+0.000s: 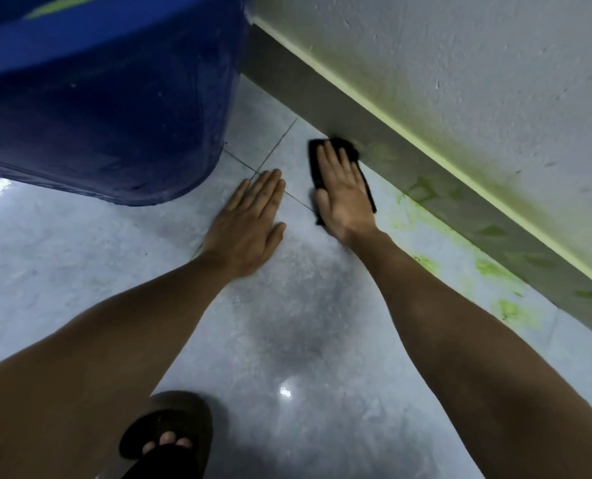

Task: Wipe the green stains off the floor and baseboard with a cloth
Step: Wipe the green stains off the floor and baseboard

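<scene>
The black cloth [342, 174] lies on the floor [80, 271] against the baseboard [436, 181], pinned under the right hand [342, 191] with fingers spread flat for pressure, green stains [494, 271] nearer right, while the flat, open-fingered left hand [249, 223] braces beside the blue tub [108, 108].

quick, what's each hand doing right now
Left hand: open, flat on the floor, holding nothing.
Right hand: open, pressing the black cloth down.

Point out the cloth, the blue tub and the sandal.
cloth [367, 183]: head view, right edge beside the right hand.
blue tub [108, 108]: head view, middle of its side wall.
sandal [180, 414]: head view, front strap above the toes.
</scene>
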